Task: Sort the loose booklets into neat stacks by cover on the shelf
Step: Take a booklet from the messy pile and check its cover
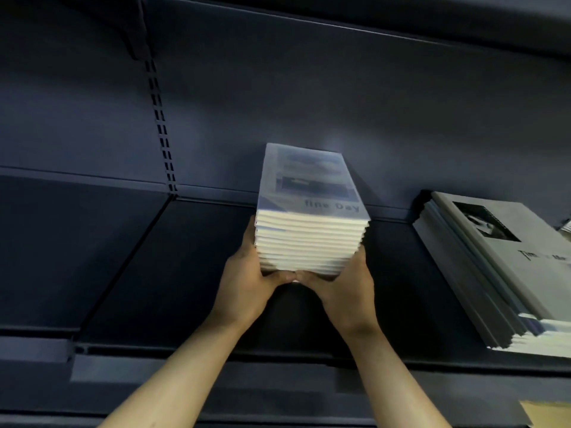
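A tall stack of pale-blue booklets point(309, 211) with "fine day" on the top cover sits in the middle of the dark shelf point(154, 273). My left hand point(247, 282) grips its lower left side and my right hand point(349, 288) grips its lower right side, fingers curled under the near edge, thumbs meeting at the front. Whether the stack rests on the shelf or is lifted slightly, I cannot tell. A second stack of grey booklets point(506, 267) with a dark photo on the cover lies fanned at the right.
The shelf's dark back panel point(309, 88) rises behind the stacks, with a slotted upright point(160, 128) at the left and another shelf overhead. A tan cardboard corner point(547, 415) shows at the bottom right. The shelf's front lip point(216, 366) runs across below my wrists.
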Motion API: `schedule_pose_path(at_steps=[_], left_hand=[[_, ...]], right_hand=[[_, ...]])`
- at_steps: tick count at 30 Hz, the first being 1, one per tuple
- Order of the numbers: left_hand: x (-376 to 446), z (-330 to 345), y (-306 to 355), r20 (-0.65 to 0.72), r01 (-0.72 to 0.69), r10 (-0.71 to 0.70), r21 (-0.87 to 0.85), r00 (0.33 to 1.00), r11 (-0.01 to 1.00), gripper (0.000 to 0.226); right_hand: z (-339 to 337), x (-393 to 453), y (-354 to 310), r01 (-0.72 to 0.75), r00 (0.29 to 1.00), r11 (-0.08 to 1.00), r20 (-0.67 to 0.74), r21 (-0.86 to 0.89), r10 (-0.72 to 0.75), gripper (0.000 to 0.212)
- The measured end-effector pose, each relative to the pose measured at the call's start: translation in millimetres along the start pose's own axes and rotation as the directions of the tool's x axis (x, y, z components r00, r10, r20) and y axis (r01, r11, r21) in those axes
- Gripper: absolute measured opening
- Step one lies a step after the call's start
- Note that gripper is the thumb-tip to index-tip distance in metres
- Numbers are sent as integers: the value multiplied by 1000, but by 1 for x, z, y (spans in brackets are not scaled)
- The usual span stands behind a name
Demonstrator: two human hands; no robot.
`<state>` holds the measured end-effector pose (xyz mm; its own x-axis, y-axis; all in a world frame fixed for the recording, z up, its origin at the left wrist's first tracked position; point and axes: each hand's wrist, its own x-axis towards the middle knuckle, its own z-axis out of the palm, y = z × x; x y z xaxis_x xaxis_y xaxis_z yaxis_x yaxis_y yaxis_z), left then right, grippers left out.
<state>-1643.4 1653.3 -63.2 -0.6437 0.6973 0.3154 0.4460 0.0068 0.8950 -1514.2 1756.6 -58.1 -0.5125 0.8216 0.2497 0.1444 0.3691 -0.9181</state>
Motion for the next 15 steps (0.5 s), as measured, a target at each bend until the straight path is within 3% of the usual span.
schedule_pose_path(at_steps=[3, 9, 12, 15], left_hand=[[0, 1, 1, -14, 3, -3, 25, 1000, 1000, 88], [-1, -6, 3, 73, 2, -6, 56, 997, 998, 90], [-2, -3, 2, 44, 39, -43, 82, 998, 996, 92], [-8, -2, 7, -11, 67, -66, 116, 998, 991, 108]], right_hand=[[1, -2, 1, -11, 999, 1000, -31, -25, 10, 88], [-2, -7, -4, -22, 999, 999, 22, -48, 23, 99], [-1, -8, -3, -47, 999, 996, -4, -75, 47, 98], [-1, -14, -8, -84, 995, 991, -61, -100, 78, 101]])
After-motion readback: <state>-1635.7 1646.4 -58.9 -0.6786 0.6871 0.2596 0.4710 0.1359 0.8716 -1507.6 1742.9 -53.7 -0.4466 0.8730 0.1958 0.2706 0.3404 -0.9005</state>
